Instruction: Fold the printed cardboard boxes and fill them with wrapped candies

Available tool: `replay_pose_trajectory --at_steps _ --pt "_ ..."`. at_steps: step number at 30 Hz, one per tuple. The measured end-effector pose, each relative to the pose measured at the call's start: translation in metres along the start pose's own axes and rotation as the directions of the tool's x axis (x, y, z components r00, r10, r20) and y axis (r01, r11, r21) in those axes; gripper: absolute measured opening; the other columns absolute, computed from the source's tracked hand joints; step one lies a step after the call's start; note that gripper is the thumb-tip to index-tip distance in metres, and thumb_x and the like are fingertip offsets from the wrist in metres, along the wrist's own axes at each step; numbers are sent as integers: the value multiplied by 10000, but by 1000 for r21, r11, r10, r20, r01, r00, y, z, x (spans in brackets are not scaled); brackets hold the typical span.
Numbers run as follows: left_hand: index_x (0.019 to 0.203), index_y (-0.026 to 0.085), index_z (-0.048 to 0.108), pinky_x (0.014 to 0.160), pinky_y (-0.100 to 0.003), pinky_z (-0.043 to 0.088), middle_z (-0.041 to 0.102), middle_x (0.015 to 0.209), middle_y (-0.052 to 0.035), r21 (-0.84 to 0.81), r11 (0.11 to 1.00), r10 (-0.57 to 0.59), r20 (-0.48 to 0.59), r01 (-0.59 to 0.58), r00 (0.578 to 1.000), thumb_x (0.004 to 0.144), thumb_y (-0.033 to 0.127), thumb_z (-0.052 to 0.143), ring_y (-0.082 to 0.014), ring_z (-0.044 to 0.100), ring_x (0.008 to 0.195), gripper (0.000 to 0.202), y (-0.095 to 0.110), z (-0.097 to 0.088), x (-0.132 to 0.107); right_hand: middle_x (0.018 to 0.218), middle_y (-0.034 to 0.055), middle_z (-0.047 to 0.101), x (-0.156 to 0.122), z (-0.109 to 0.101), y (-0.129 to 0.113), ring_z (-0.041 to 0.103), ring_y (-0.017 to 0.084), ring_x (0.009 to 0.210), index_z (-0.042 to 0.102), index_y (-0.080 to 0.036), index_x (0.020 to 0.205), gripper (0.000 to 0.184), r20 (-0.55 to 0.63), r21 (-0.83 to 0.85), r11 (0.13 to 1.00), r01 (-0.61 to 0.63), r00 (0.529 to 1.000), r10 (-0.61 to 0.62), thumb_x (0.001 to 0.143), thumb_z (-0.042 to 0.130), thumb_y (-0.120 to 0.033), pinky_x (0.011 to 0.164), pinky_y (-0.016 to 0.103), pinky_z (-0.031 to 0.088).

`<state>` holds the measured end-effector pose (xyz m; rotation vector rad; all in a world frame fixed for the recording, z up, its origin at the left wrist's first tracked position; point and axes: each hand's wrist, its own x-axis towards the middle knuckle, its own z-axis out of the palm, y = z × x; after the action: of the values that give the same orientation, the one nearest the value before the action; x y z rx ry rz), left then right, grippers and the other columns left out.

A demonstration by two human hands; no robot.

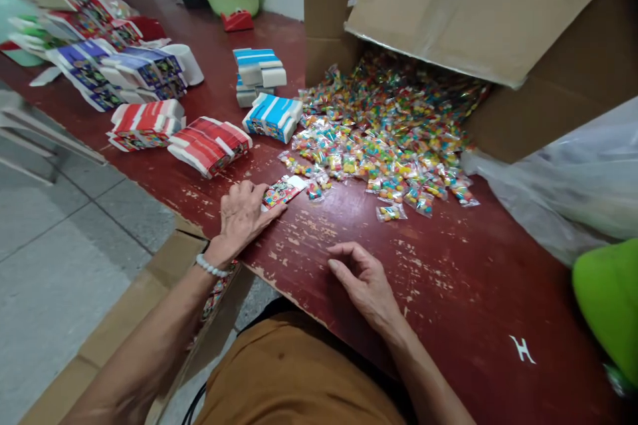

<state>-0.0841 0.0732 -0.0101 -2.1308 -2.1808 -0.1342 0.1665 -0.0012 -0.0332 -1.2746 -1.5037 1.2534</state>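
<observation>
My left hand point(245, 214), a beaded bracelet at its wrist, is closed on a small printed carton point(280, 192) lying on the table near the front edge. The carton looks flat, and a white end flap sticks out to the right. Over the table to the right, my right hand point(366, 289) is bent with a gap between thumb and forefinger, and nothing shows in it. Just beyond the carton spreads a heap of small clear candy packets point(369, 146) with bright pieces inside.
A big cardboard box point(478, 6) lies tipped behind the heap. Bundled red cartons point(210, 145), blue cartons point(273, 116) and purple cartons point(144, 73) stand left. Below the table edge is an open cardboard box point(124, 325). A green object point(611, 305) sits right.
</observation>
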Motion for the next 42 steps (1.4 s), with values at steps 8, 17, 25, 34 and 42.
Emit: replay_pose_trajectory --at_steps 8,17,25,34,42 --pt "1209 183 653 850 -423 430 705 1155 -166 -310 943 15 -311 -117 950 806 535 686 -343 622 1000 536 26 -16 -58 981 36 650 -6 8 -20 595 168 828 594 -231 1205 386 -167 138 990 -25 985 48 844 694 -322 741 294 497" --pt "1139 151 700 845 -361 496 768 1033 -127 -748 -47 582 518 662 627 745 565 765 -271 698 934 576 55 -30 -99 819 -14 613 0 -2 -37 559 134 690 595 -228 1152 352 48 327 941 -88 996 76 844 693 -368 642 253 484" --pt "1020 174 728 715 -325 518 764 819 -73 -598 -336 651 410 727 638 584 461 915 -231 694 736 555 71 -27 -97 985 8 636 -3 2 -50 633 145 735 415 -312 1369 626 192 450 887 -106 981 20 833 720 -425 617 269 547" --pt "1216 188 680 765 -345 522 763 953 -91 -724 -280 547 419 630 725 625 576 874 -241 693 820 733 71 -25 -94 1201 65 611 -2 3 -43 667 149 740 314 -321 1412 731 232 502 856 -124 973 5 821 734 -412 577 283 569" --pt "1068 203 742 898 -368 511 752 974 -88 -788 -175 519 435 590 736 710 694 738 -266 671 976 607 74 -35 -92 1118 107 580 -8 -4 -52 567 282 1028 610 -251 1085 298 -120 -379 851 364 892 -435 807 717 -244 849 451 520"
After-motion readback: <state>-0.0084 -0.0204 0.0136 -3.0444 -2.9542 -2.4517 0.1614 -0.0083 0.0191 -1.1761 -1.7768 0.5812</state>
